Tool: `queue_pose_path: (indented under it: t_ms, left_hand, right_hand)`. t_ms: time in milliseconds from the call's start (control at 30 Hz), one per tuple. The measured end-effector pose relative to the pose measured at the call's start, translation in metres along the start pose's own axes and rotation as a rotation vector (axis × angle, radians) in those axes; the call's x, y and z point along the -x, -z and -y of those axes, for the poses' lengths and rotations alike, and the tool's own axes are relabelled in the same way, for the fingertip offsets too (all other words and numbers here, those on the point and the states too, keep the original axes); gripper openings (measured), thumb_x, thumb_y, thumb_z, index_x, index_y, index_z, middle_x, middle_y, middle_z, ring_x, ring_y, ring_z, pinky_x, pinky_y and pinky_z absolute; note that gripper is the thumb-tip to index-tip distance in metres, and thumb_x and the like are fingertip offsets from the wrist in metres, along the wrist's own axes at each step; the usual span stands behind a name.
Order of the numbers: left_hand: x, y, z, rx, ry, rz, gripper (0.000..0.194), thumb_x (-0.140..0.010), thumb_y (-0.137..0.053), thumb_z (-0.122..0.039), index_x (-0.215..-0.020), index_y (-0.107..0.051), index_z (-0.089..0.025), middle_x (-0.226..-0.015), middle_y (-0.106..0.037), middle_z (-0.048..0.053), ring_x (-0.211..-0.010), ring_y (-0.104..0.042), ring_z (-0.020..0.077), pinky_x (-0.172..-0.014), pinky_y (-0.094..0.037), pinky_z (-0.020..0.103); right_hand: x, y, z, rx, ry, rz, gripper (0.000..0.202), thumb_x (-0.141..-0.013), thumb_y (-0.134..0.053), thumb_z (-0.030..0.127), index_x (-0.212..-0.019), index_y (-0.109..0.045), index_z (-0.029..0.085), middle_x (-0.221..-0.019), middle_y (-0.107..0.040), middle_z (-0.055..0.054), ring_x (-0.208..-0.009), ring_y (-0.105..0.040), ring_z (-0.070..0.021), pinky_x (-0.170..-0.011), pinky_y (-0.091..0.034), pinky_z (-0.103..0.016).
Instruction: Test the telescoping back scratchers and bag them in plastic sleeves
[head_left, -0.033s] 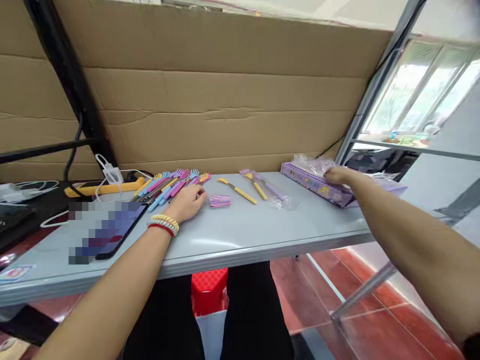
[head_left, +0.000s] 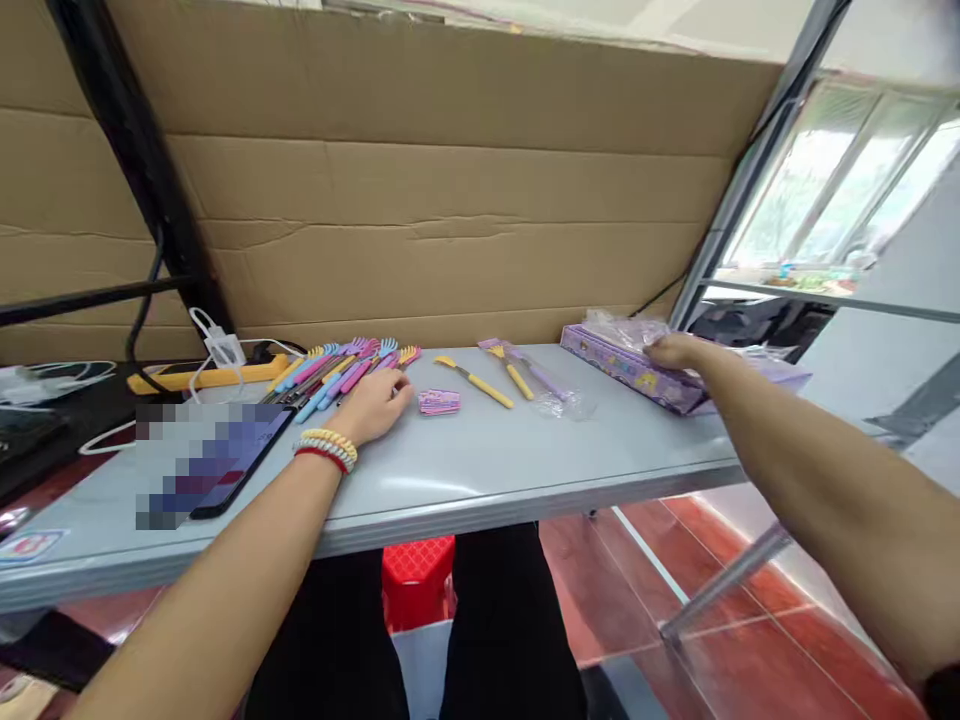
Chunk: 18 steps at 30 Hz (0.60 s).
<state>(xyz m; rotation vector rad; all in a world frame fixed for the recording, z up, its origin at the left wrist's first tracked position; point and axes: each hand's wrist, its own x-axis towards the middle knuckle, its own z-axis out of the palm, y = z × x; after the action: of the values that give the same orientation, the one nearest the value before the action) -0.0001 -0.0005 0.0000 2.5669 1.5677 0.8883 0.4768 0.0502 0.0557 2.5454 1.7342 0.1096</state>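
My left hand (head_left: 376,405) rests on the grey table at the near right edge of a pile of colourful fork-ended sticks (head_left: 330,378); its fingers curl down, and what they may hold is hidden. Right of it lies a small pink-purple bundle (head_left: 439,402). Farther right are two yellow-handled pieces (head_left: 487,388) (head_left: 517,376) and a purple one in a clear wrapper (head_left: 551,380). My right hand (head_left: 675,352) reaches into a purple patterned box (head_left: 630,372) with clear plastic bags (head_left: 619,328); its fingertips are hidden.
A phone (head_left: 244,465) lies on the table's left part, near a yellow power strip (head_left: 210,375) and white cables. Cardboard (head_left: 450,200) stands along the back, with metal posts at both sides. A red stool (head_left: 418,575) is below the table.
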Motion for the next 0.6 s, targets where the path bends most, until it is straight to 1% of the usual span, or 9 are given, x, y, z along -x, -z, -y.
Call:
queue_pose_path:
  t_ms: [67, 133, 200, 233, 267, 367, 433, 500, 600]
  left_hand:
    - [0.001, 0.0, 0.0, 0.004, 0.002, 0.003, 0.026, -0.086, -0.04, -0.032, -0.084, -0.061, -0.016, -0.087, -0.066, 0.008, -0.083, -0.059, 0.0206, -0.08, -0.045, 0.033]
    - [0.001, 0.0, 0.0, 0.009, 0.001, 0.005, 0.025, -0.086, -0.041, -0.031, -0.084, -0.061, -0.017, -0.087, -0.066, 0.007, -0.083, -0.059, 0.0205, -0.08, -0.045, 0.033]
    - [0.002, -0.001, 0.001, 0.017, -0.002, 0.0, 0.023, -0.085, -0.042, -0.03, -0.084, -0.061, -0.017, -0.087, -0.066, 0.007, -0.083, -0.059, 0.0205, -0.08, -0.045, 0.033]
    - [0.002, -0.002, 0.001, 0.022, -0.003, -0.004, 0.023, -0.085, -0.042, -0.03, -0.083, -0.061, -0.017, -0.087, -0.066, 0.007, -0.083, -0.059, 0.0204, -0.08, -0.045, 0.033]
    - [0.002, -0.002, 0.001, 0.025, -0.005, -0.009, 0.022, -0.085, -0.042, -0.029, -0.083, -0.061, -0.017, -0.088, -0.066, 0.007, -0.083, -0.059, 0.0204, -0.08, -0.045, 0.033]
    - [0.004, -0.002, 0.002, 0.032, -0.005, -0.021, 0.022, -0.085, -0.042, -0.027, -0.083, -0.061, -0.017, -0.09, -0.066, 0.008, -0.084, -0.059, 0.0204, -0.079, -0.045, 0.034]
    - [0.005, -0.001, 0.002, 0.032, -0.002, -0.022, 0.021, -0.085, -0.042, -0.027, -0.083, -0.061, -0.017, -0.09, -0.066, 0.008, -0.085, -0.059, 0.0205, -0.079, -0.046, 0.034]
    - [0.005, -0.001, 0.002, 0.039, -0.003, -0.018, 0.02, -0.084, -0.043, -0.025, -0.084, -0.062, -0.017, -0.091, -0.066, 0.008, -0.085, -0.059, 0.0203, -0.079, -0.046, 0.033]
    - [0.004, -0.002, 0.002, 0.059, -0.012, -0.019, 0.019, -0.083, -0.044, -0.023, -0.084, -0.062, -0.016, -0.092, -0.066, 0.008, -0.086, -0.06, 0.0198, -0.079, -0.047, 0.033]
  right_hand:
    - [0.004, 0.001, 0.001, 0.002, -0.003, -0.028, 0.054, -0.095, -0.035, 0.032, -0.123, -0.055, -0.01, -0.129, -0.051, -0.032, -0.115, -0.053, -0.0291, -0.086, -0.038, -0.032]
    - [0.011, 0.004, 0.01, -0.006, 0.028, -0.109, 0.057, -0.096, -0.03, 0.037, -0.122, -0.057, -0.006, -0.128, -0.053, -0.031, -0.115, -0.053, -0.0293, -0.086, -0.038, -0.033]
    - [0.021, 0.009, 0.029, -0.029, 0.09, -0.235, 0.055, -0.096, -0.027, 0.038, -0.12, -0.06, 0.001, -0.123, -0.057, -0.028, -0.112, -0.055, -0.0291, -0.084, -0.038, -0.034]
    - [0.027, 0.011, 0.042, -0.047, 0.132, -0.295, 0.051, -0.094, -0.031, 0.038, -0.118, -0.062, 0.005, -0.12, -0.06, -0.026, -0.109, -0.056, -0.029, -0.082, -0.039, -0.034]
    - [0.033, 0.013, 0.057, -0.063, 0.17, -0.309, 0.046, -0.092, -0.036, 0.037, -0.116, -0.063, 0.008, -0.116, -0.062, -0.023, -0.106, -0.058, -0.0285, -0.08, -0.04, -0.033]
    - [0.051, 0.015, 0.107, -0.042, 0.335, -0.228, 0.037, -0.086, -0.047, 0.038, -0.106, -0.067, 0.015, -0.107, -0.067, -0.016, -0.099, -0.061, -0.0271, -0.078, -0.043, -0.033]
    - [0.063, 0.013, 0.139, -0.015, 0.403, -0.179, 0.036, -0.083, -0.051, 0.041, -0.104, -0.067, 0.016, -0.105, -0.067, -0.015, -0.098, -0.061, -0.0274, -0.076, -0.044, -0.033]
    - [0.073, 0.011, 0.168, -0.024, 0.455, -0.161, 0.038, -0.083, -0.05, 0.045, -0.104, -0.067, 0.018, -0.104, -0.067, -0.014, -0.097, -0.061, -0.0276, -0.075, -0.045, -0.034]
    - [0.085, 0.007, 0.206, -0.074, 0.518, -0.118, 0.044, -0.084, -0.047, 0.053, -0.103, -0.066, 0.018, -0.104, -0.066, -0.014, -0.096, -0.062, -0.0278, -0.076, -0.046, -0.035]
